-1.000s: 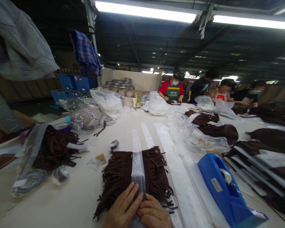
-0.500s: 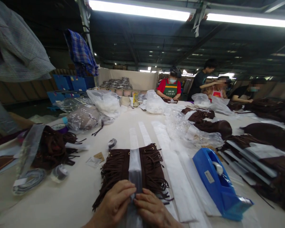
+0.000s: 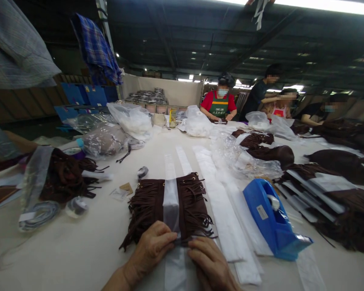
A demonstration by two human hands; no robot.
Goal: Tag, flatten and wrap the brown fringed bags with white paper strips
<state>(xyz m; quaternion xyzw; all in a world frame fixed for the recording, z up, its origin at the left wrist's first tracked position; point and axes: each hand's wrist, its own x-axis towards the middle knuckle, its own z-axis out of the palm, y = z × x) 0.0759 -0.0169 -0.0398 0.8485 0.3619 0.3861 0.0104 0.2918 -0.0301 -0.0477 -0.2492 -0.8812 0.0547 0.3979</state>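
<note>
A brown fringed bag lies flat on the white table in front of me. A translucent white strip runs down its middle and over its near edge. My left hand is curled, its fingers pinching the strip at the bag's lower edge. My right hand rests beside it, fingers pressed on the fringe and strip at the same edge. Both hands meet at the strip.
A blue tape dispenser stands to the right. Long white strips lie beside the bag. Brown fringed pieces and plastic bags sit left; stacked brown bags sit right. Several people work at the far end.
My hands have slid back toward me to the bag's near edge. The left hand has curled from flat into a pinch on the strip. The view has tilted down.
</note>
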